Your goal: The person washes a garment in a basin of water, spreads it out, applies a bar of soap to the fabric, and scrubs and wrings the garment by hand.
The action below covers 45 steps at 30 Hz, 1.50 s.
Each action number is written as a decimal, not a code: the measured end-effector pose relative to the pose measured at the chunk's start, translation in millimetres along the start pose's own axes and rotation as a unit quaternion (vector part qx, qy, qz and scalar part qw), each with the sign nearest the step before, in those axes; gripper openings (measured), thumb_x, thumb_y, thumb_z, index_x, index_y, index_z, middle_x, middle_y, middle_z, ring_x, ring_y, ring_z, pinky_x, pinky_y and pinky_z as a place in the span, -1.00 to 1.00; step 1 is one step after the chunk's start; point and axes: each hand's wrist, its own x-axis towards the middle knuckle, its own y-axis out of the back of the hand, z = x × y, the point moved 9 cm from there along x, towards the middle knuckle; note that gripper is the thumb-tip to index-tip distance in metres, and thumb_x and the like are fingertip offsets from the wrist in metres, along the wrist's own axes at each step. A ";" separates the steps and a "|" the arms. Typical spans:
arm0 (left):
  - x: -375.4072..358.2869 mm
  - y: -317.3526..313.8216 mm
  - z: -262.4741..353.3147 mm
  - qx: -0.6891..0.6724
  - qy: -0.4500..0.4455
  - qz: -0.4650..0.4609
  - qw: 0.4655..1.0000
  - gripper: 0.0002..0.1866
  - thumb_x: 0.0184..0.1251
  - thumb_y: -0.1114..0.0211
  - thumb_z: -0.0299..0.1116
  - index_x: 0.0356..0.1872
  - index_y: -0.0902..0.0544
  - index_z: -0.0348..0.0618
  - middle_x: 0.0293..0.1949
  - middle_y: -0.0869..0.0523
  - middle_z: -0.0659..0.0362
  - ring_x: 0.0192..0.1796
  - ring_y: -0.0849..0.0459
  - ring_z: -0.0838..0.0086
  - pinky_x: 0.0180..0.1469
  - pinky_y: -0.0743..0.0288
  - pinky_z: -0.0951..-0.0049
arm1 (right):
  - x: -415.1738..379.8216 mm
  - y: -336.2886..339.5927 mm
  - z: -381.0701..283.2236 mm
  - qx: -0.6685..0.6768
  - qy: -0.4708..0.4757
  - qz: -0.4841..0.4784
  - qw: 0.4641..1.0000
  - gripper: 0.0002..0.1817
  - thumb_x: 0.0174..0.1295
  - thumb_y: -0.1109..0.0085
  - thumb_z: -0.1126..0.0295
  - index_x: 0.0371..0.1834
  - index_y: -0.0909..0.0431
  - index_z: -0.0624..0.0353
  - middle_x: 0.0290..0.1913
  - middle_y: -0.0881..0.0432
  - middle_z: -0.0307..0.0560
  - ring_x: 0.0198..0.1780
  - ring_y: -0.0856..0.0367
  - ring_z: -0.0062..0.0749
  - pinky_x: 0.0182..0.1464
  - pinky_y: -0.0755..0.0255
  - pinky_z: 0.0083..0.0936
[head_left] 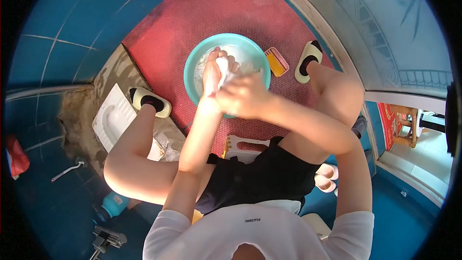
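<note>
A turquoise basin (191, 74) stands on the floor between my feet, with cloudy, foamy water (236, 52) in it. Over it, my left hand (211, 73) is closed around a white wet cloth (223, 69), which looks bunched up. My right hand (244, 95) crosses in front near my left wrist and presses on the lower part of the cloth; it is somewhat blurred, its fingers curled. What lies under the foam is hidden.
Right of the basin lies a pink soap dish (286, 66) holding a yellow soap bar (275, 64). A red mat (168, 33) covers the floor. A white squat toilet (113, 118) is at left, a glass door (385, 33) at right, and a grey plastic stool (243, 149) below me.
</note>
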 end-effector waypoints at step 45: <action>-21.5 12.4 1.3 0.143 -0.117 0.468 0.864 -0.74 0.25 0.11 -0.21 -0.17 -0.39 -0.13 -0.29 -0.51 0.18 -0.21 -0.49 0.51 -0.15 -0.40 0.46 | -0.6 -28.3 55.2 0.055 -0.246 -0.105 0.962 -0.83 -0.18 -0.08 0.24 -0.62 -0.47 0.10 -0.64 -0.48 -0.07 -0.49 -0.50 -0.18 -0.31 -0.31 -0.30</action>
